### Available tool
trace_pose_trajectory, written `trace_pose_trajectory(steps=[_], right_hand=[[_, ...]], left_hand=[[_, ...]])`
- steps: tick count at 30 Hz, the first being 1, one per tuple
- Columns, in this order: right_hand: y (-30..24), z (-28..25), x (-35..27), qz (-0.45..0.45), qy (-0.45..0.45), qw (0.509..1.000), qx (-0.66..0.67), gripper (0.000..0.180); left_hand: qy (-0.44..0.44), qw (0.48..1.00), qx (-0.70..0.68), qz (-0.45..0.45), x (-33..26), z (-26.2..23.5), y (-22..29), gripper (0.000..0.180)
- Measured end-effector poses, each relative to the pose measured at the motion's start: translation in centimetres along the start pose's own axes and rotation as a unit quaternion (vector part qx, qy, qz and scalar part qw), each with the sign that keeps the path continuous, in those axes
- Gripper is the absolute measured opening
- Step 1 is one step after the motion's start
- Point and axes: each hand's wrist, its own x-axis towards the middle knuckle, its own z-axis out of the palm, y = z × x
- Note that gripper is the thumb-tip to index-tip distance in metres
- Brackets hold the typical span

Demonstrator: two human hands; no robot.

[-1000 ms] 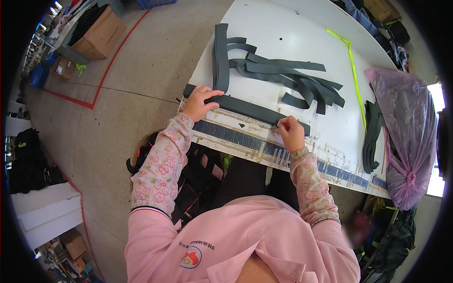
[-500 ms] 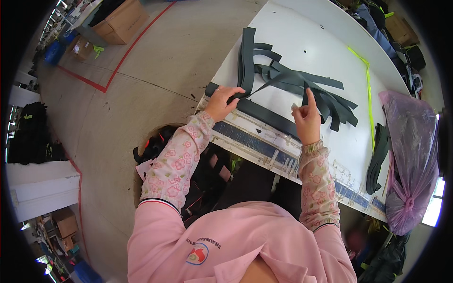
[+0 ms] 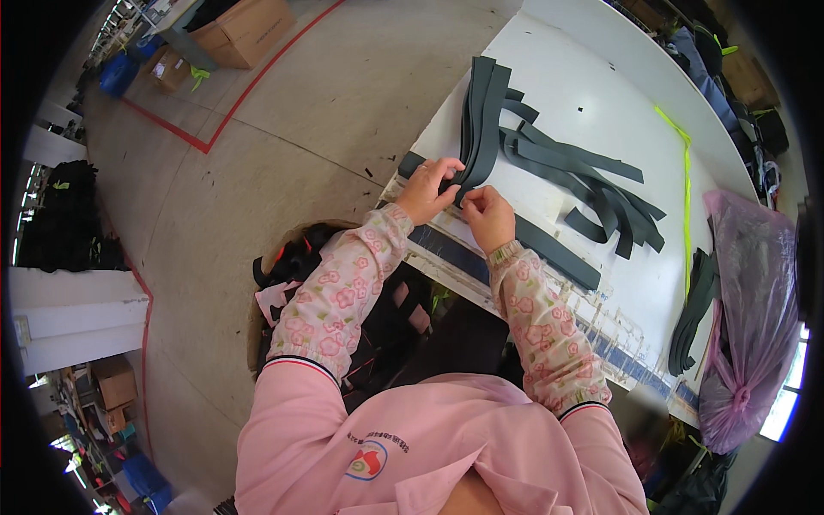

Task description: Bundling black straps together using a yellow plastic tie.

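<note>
My left hand point(image 3: 429, 190) is closed around the near end of a bundle of dark grey-green strips point(image 3: 482, 124), which stands away from me near the table's left edge. Right beside it, my right hand point(image 3: 491, 221) has its thumb and fingers pinched together at the near end of the bundle's right-hand strip. Under both hands a wide dark strip point(image 3: 554, 251) lies along the table's front edge. To the right, several loose strips of the same colour point(image 3: 601, 184) lie crossed and curled on the white tabletop point(image 3: 592, 103).
A bright yellow-green band point(image 3: 687, 197) runs along the table's right side, near another stack of dark strips point(image 3: 693, 313). A purple plastic bag point(image 3: 751, 318) stands at the right end. Below the table's front edge are dark items. Cardboard boxes point(image 3: 245, 34) sit on the floor at far left.
My right hand has moved left from the loose strips to beside my left hand. The strip that arched across from the pile now lies along the bundle. The view has shifted slightly.
</note>
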Motion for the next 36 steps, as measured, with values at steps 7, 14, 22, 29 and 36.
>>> trace_pose_trajectory(steps=[7,14,22,29,36], right_hand=[[-0.6,0.4,-0.2,-0.024,0.038,0.995,-0.091,0.012],[0.5,-5.4,-1.6,0.062,-0.004,0.985,0.163,0.01],[6.6,-15.1,-7.2,0.098,0.05,0.989,0.1,0.008],[7.7,-14.5,-8.4,0.064,0.084,0.994,0.027,0.008],[7.4,-14.2,-8.6,0.036,0.088,0.991,-0.093,0.008]], left_hand=[[0.01,1.0,-0.008,0.001,0.0,0.4,-0.2,0.039],[-0.001,0.997,0.046,0.059,-0.1,0.1,0.0,0.024],[-0.041,0.997,0.046,0.051,0.4,-0.8,0.4,0.027],[-0.099,0.994,0.03,0.02,0.6,-1.2,0.9,0.041],[-0.092,0.995,0.044,0.022,0.6,-0.9,0.7,0.04]])
